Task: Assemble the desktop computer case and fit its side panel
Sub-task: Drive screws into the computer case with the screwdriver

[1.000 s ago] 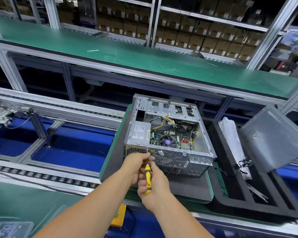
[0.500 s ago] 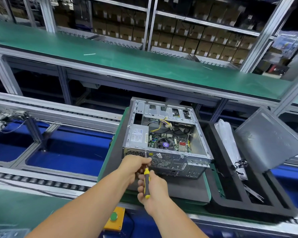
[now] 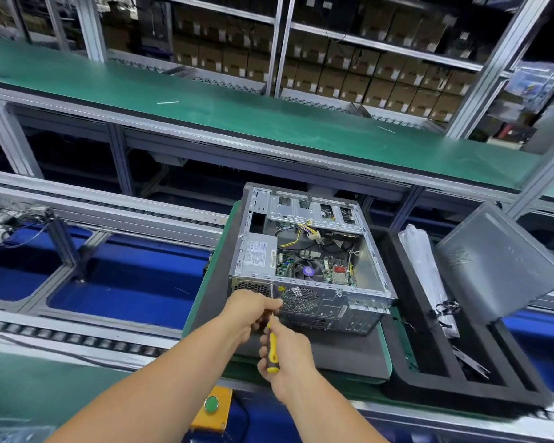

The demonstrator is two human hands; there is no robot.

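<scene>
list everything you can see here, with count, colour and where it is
computer case: 1, silver, open-topped, on the dark pallet, centre
pallet: 1, dark grey with green edge, under the case
side panel: 1, grey, leaning in the black tray, right
black tray: 1, right of the pallet
plastic bag: 1, clear, in the tray
screwdriver: 1, yellow and black, at the case's rear
green button: 1, on an orange box, bottom
left hand: holds the screwdriver shaft
right hand: grips the handle
</scene>
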